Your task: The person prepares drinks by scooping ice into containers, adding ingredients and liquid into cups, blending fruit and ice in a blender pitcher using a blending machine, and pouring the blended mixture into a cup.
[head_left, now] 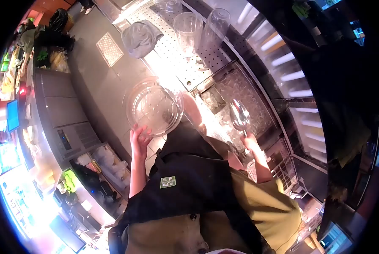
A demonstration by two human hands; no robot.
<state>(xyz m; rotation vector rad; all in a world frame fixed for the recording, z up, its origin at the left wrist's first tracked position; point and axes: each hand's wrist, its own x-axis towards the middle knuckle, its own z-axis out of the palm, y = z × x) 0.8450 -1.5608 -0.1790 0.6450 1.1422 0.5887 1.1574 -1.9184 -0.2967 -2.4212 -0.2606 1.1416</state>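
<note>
My left hand [140,137] grips the rim of a clear round plastic container [155,108], held over the floor beside the counter. In my right hand [249,142] is a shiny metal ice scoop [240,115], fingers wrapped round its handle. The scoop is over the ice bin [257,99], which is full of ice; whether the scoop touches the ice I cannot tell. Glare blurs what the container holds, if anything.
A perforated metal drainboard [155,17] adjoins the bin, with a clear pitcher [187,31] and another clear vessel [217,25] on it. A grey cloth [141,38] hangs at its edge. At far left, a person [50,36] is near the opposite counter.
</note>
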